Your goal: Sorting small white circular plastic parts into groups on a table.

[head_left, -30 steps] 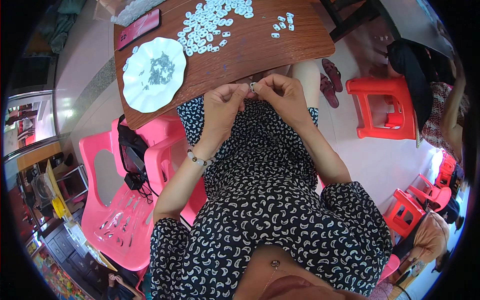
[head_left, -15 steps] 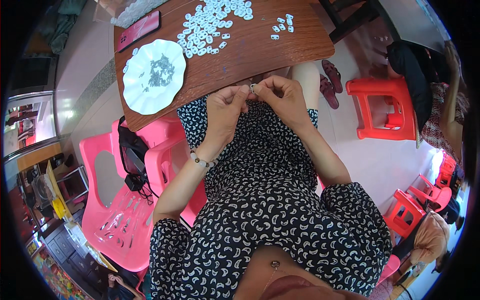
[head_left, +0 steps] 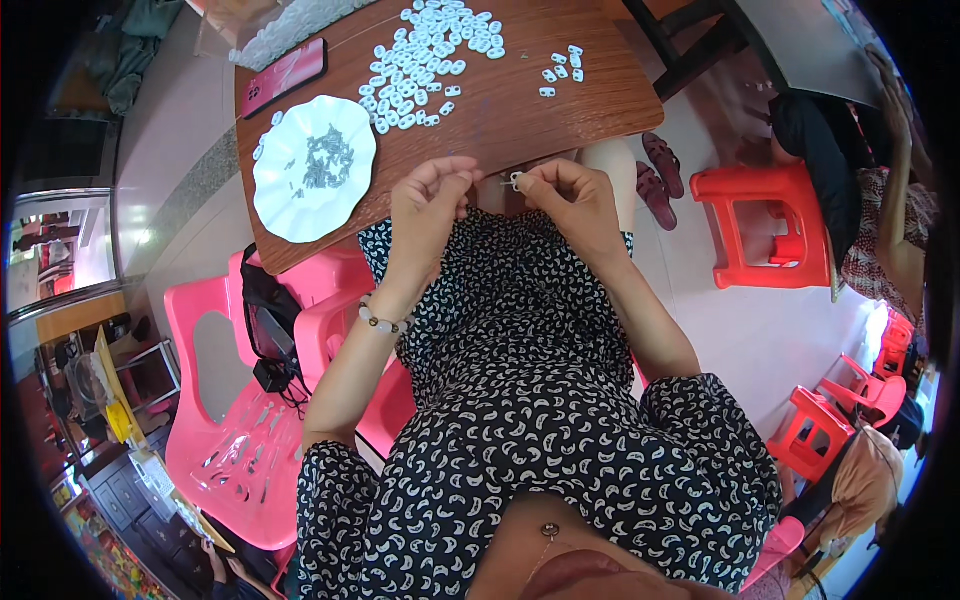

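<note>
Moved left hand point(head_left: 425, 220) away to the left since the earlier frame, off from nearly meeting right hand point(head_left: 580, 210). Now leave a gap between the two, close by the near edge of the brown table point(head_left: 520, 125). Hold one small white piece point(head_left: 517, 180) in a narrow pinch between right thumb and forefinger, with a thin part point(head_left: 506, 183) pointing left toward the other hand. Keep left thumb and forefinger close together, the remaining fingers loosely curled; cannot tell whether anything sits between them. Wear a beaded bracelet point(head_left: 383, 322) on the left wrist. See on the left of the table a wavy white plate point(head_left: 275, 190) with small grey bits point(head_left: 330, 160) scattered over it. Find farther off, near the middle, a heap of white pieces point(head_left: 420, 70), and to its right a small separate group point(head_left: 560, 73). Notice a pink phone point(head_left: 285, 78) at the far left, just beyond the plate. Have a pink chair point(head_left: 230, 465) on the left with a black bag point(head_left: 268, 320) on it, and a red stool point(head_left: 755, 177) on the right, with dark red slippers point(head_left: 655, 197) between table and stool.
</note>
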{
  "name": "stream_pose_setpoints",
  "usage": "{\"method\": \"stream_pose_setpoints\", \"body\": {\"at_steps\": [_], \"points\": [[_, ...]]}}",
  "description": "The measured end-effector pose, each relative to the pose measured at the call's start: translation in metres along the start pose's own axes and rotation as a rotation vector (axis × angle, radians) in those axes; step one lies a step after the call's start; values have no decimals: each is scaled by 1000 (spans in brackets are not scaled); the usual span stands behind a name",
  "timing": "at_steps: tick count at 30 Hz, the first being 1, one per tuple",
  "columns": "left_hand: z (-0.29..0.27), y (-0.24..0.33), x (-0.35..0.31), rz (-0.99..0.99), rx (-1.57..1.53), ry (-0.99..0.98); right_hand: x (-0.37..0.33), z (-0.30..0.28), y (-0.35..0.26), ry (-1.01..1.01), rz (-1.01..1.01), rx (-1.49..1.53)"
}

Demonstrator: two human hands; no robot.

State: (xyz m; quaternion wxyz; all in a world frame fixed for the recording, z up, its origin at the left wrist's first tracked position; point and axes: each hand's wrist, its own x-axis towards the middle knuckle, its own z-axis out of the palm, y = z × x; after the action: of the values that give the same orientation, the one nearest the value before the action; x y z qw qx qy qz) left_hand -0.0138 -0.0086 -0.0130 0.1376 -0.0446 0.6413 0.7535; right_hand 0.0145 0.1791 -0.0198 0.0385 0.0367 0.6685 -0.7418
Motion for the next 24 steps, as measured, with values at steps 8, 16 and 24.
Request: {"method": "stream_pose_setpoints", "body": {"at_steps": [8,16,24], "points": [[-7,20,64,290,456,66,-3,-6,1,47,-16,-11],[12,29,143,659,1000,86,-8,-3,-1,11,-49,-30],[43,25,162,836,1292,65,-7,-8,-2,23,-33,-64]]}}
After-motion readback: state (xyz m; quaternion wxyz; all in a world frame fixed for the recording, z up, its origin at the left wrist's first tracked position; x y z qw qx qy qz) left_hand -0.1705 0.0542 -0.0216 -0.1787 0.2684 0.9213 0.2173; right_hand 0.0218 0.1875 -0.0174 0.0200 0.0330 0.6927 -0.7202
